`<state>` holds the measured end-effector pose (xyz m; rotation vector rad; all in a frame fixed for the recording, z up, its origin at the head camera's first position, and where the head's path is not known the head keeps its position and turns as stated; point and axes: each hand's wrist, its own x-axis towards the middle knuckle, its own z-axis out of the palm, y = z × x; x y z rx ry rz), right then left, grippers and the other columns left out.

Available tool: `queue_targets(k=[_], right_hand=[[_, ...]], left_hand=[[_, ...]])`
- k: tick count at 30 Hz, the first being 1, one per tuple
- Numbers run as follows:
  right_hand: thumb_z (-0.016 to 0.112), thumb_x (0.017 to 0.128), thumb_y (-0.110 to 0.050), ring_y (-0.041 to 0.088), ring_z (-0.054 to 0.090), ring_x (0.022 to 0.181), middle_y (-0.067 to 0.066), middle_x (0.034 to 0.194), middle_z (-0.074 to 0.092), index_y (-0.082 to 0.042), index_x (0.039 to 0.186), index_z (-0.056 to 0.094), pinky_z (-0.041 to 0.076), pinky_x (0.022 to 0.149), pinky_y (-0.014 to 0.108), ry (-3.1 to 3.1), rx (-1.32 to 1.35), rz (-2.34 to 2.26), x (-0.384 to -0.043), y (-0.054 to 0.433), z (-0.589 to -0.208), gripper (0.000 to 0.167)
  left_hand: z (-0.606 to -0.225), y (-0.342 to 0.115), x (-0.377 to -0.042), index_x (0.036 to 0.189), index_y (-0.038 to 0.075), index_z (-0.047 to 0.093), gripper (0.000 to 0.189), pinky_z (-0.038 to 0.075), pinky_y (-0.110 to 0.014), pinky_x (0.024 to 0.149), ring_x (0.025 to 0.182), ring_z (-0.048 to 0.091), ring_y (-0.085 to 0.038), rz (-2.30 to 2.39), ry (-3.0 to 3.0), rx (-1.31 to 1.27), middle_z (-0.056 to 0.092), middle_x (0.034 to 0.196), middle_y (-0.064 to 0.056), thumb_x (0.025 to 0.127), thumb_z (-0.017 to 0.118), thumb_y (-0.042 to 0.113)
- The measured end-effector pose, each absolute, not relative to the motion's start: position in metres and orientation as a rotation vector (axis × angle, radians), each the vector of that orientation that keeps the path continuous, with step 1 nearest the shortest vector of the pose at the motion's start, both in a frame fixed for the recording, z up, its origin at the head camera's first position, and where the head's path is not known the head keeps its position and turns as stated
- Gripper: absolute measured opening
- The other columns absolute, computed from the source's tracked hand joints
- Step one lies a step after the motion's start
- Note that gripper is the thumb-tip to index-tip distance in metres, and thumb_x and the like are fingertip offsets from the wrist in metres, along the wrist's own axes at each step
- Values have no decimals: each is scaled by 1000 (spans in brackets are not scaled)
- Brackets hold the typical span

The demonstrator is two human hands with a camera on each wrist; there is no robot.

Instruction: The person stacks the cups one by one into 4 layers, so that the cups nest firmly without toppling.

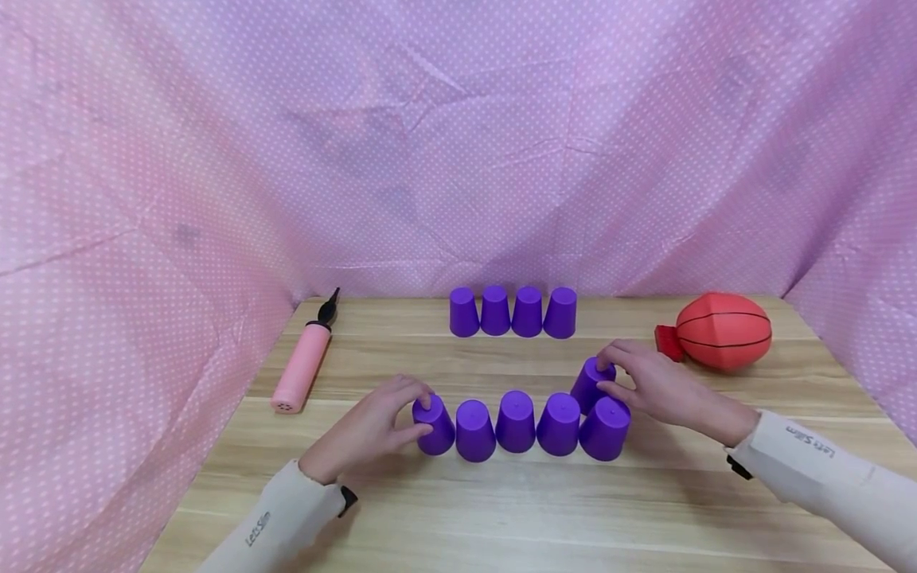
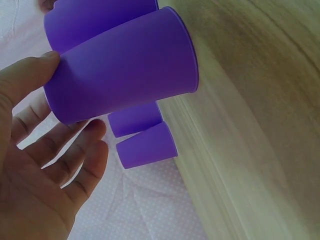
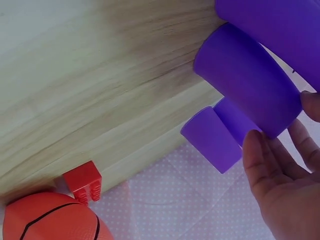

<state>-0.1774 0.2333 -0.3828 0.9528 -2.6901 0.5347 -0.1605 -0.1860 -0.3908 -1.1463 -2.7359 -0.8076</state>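
Observation:
Several purple cups stand upside down in a front row on the table. My left hand (image 1: 372,426) pinches the leftmost one, the left-end cup (image 1: 438,434), near its raised bottom. The thumb is on the near side in the left wrist view, where this cup (image 2: 125,70) fills the upper middle. With my right hand (image 1: 655,386) I hold another upside-down purple cup (image 1: 587,390), just behind the row's right-end cup (image 1: 605,431). In the right wrist view, thumb and fingers grip the upper end of that held cup (image 3: 250,75), its rim close over the wood.
A back row of purple cups (image 1: 528,312) stands upside down near the far edge of the wooden table (image 1: 501,509). At left lies a pink hand pump (image 1: 304,366). A red basketball-patterned ball (image 1: 723,330) and a red block (image 1: 669,342) are at right. Pink dotted cloth (image 1: 444,159) hangs behind.

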Motion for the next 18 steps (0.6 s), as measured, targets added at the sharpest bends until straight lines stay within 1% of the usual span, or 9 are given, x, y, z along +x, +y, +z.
queue_targets(k=[5,10,15,18], right_hand=[[78,78,-14,10,55,79,-6,91,58,-14,94,60,50,65,29,-2633,990,561,-179,236,-384,24],[79,77,-15,8,56,79,-6,92,59,-14,95,60,51,65,31,-2586,978,567,-185,239,-378,26],[77,79,-13,9,57,79,-7,90,59,-14,96,60,51,66,33,-2507,993,599,-202,237,-359,24],[75,79,-10,12,57,77,-4,88,59,-11,95,60,51,64,34,-2431,986,615,-217,233,-344,22]], left_hand=[[-390,-186,-161,96,20,55,22,46,-29,85,97,52,-5,-826,-2751,-1136,56,103,12,84,73,23],[-383,-186,-168,99,21,54,22,49,-31,82,95,52,-5,-844,-2747,-1124,54,105,12,86,71,24],[-364,-179,-192,98,17,55,22,49,-33,75,88,54,-10,-820,-2641,-1153,56,99,9,85,72,22],[-347,-169,-212,99,15,57,22,49,-33,73,85,55,-12,-781,-2592,-1119,58,96,7,85,72,21]])
